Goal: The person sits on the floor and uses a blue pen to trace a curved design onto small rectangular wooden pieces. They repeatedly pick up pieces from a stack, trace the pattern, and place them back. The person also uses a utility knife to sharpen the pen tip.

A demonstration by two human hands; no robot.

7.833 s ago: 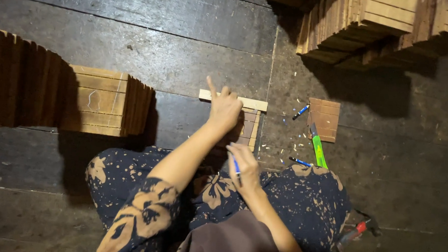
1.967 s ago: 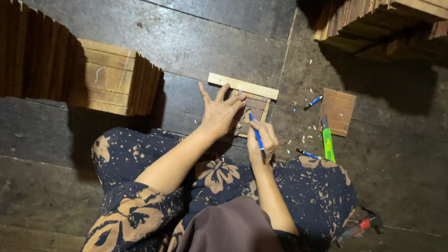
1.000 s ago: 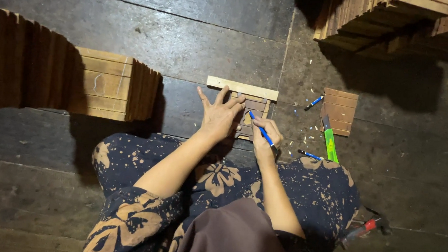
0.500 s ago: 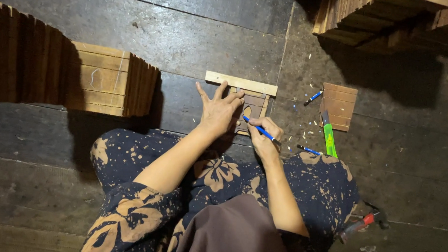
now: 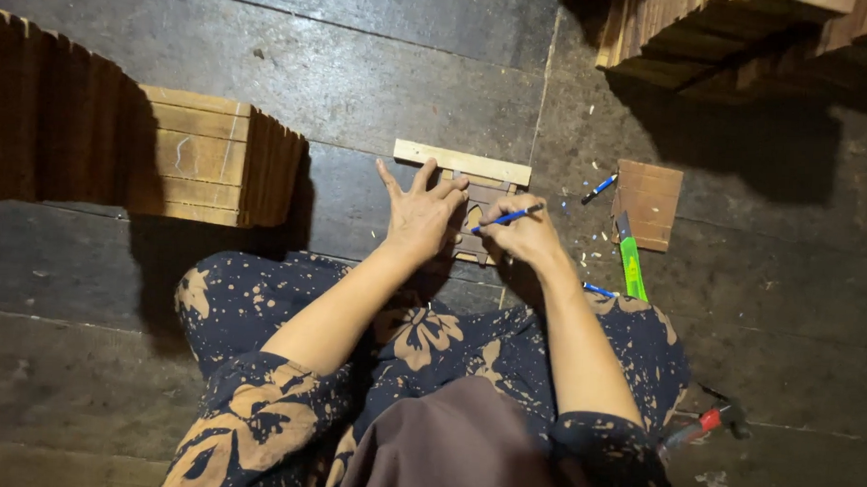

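Workpiece: small dark slatted wooden panel lying flat on the dark plank floor, butted against a pale wooden strip that appears to act as a stop
Left hand: left hand spread, fingers fanned and pressed down on the panel, seemingly to keep it from sliding
Right hand: right hand pinching a blue pencil, tip at the panel's pale template shape
Within reach: second blue pencil, square brown slatted panel, green utility knife, red-handled hammer
Stock: stack of pale wooden panels on the left, kept near the person
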